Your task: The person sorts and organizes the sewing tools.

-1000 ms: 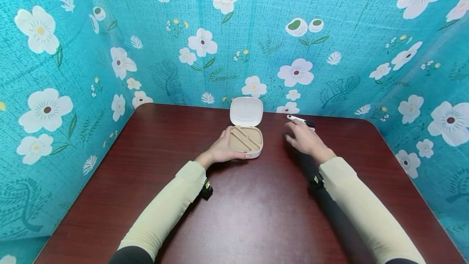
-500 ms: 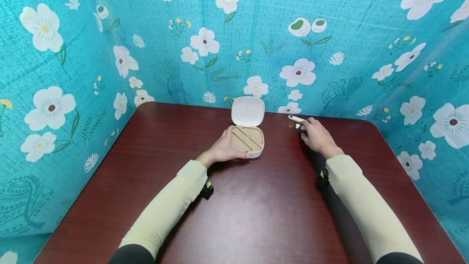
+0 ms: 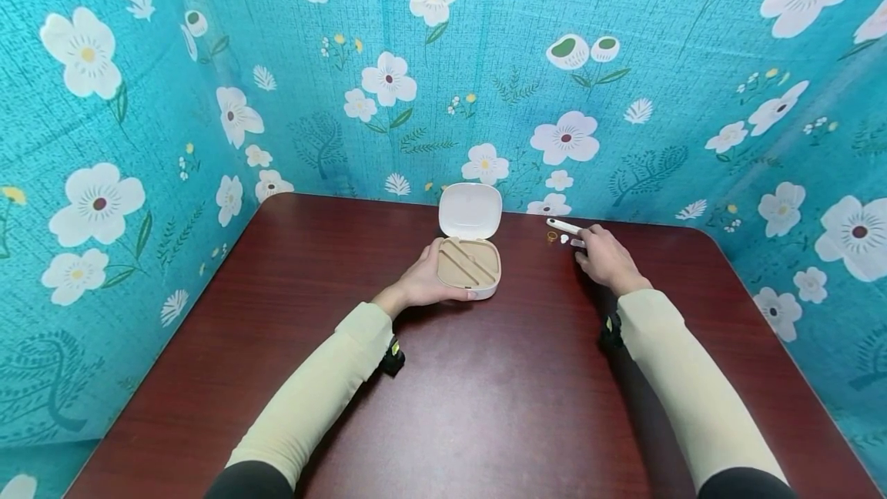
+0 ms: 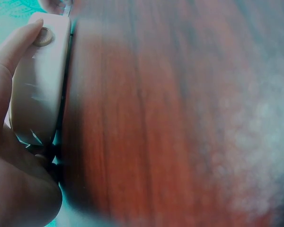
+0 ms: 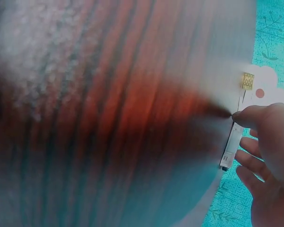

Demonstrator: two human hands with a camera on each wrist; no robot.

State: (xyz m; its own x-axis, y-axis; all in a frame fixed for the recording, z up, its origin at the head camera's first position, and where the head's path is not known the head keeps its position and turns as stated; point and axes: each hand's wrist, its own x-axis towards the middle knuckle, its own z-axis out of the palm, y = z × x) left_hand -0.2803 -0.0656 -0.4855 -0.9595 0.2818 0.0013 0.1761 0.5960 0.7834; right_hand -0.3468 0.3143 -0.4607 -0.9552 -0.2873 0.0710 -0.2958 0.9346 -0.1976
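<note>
A white lidded box (image 3: 466,268) stands on the table, its lid (image 3: 470,210) raised at the back. Diagonal dividers cross its beige inside. My left hand (image 3: 424,279) grips it from the left. In the left wrist view the thumb lies by a round button (image 4: 43,37) on the box front. At the table's back right, my right hand (image 3: 608,259) has its fingertips at a small whitish piece (image 3: 577,242); whether they pinch it is hidden. A slim white item (image 3: 563,227) runs toward these fingers. A gold ring (image 3: 551,236) and a small white piece (image 3: 564,239) lie beside it.
The dark red-brown table (image 3: 485,391) has rounded back corners. Blue flowered cloth (image 3: 388,60) hangs behind it and on both sides. A black wrist camera (image 3: 392,358) sits under the left sleeve, another (image 3: 610,332) under the right.
My right hand has moved right and lowered to the small items, uncovering the ring and white piece; it has barely moved since half a second ago. The left hand keeps its hold on the box.
</note>
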